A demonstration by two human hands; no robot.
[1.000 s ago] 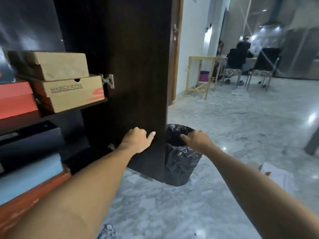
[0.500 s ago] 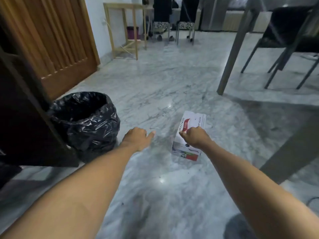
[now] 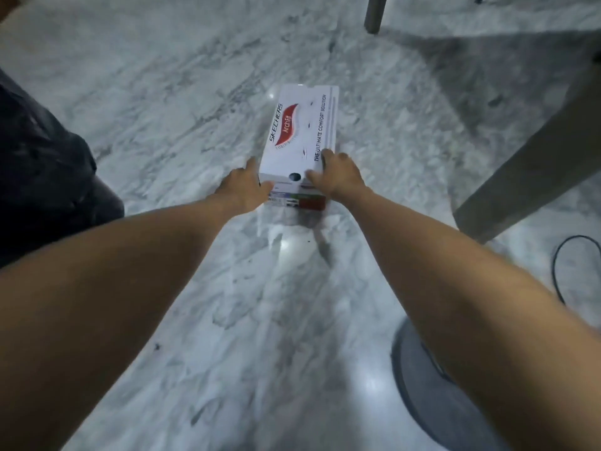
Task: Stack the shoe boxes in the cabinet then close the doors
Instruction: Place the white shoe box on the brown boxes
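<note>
A white Skechers shoe box (image 3: 300, 125) with a red logo lies flat on the marble floor, its short labelled end towards me. My left hand (image 3: 244, 187) presses against the box's near left corner. My right hand (image 3: 338, 175) lies over the near right corner, fingers curled on the lid. Both hands grip the box, which rests on the floor. The cabinet is out of view.
A black bin bag (image 3: 42, 177) bulges at the left edge. A slanted grey table leg (image 3: 527, 164) stands at the right and another leg (image 3: 374, 11) at the top. A black cable (image 3: 559, 265) and a round grey base (image 3: 422, 385) lie at the lower right.
My view has swung from the cabinet shelves to the floor. Both hands have reached the white box and closed on its near corners.
</note>
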